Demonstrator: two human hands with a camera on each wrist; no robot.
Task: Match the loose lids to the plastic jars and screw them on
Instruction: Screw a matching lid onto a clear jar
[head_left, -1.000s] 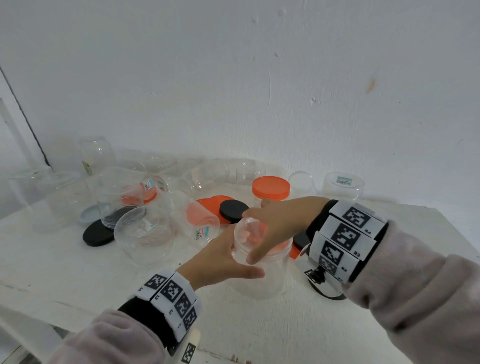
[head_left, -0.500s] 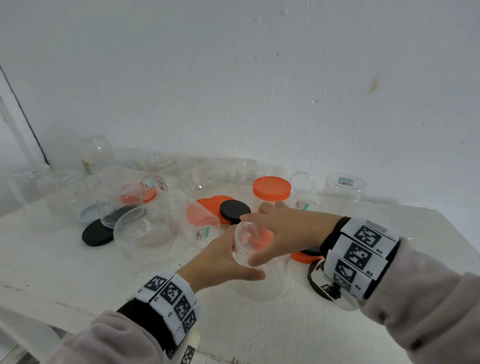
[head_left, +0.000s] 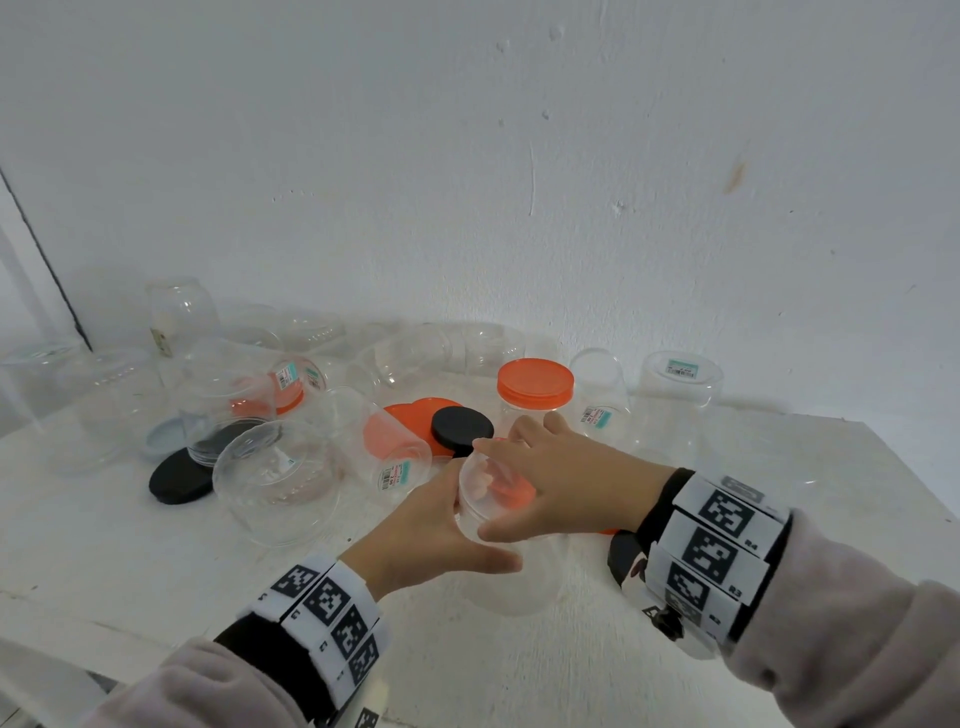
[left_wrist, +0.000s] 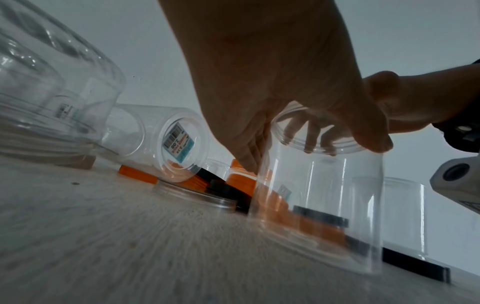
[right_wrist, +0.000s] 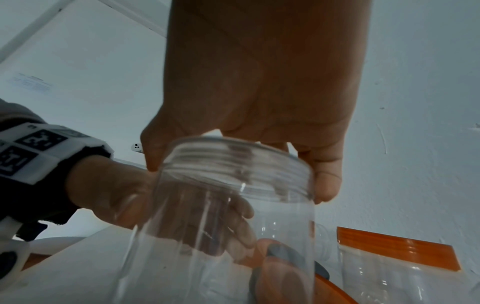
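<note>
A clear plastic jar (head_left: 514, 587) stands near the table's front middle, slightly tilted. My left hand (head_left: 441, 525) grips its body from the left, thumb across the near side. From above, my right hand (head_left: 561, 478) has its fingers and thumb curled round the jar's threaded top. Whether a clear lid sits there or the neck is bare I cannot tell. The right wrist view shows that top (right_wrist: 233, 164) ringed by my right hand (right_wrist: 259, 82). There my left hand (right_wrist: 109, 195) shows through the jar wall. In the left wrist view the jar (left_wrist: 317, 205) fills the right half.
Behind the hands stands a jar with an orange lid (head_left: 535, 387). Loose orange lids (head_left: 415, 413) and black lids (head_left: 461, 428) (head_left: 181, 480) lie among several clear jars at the left and back. A flat clear lid (left_wrist: 194, 195) lies near. Upturned jars (head_left: 678, 395) stand at the right by the wall.
My right wrist has swung to the right and nearer, the hand turning on the jar's top. The left hand keeps its grip on the body.
</note>
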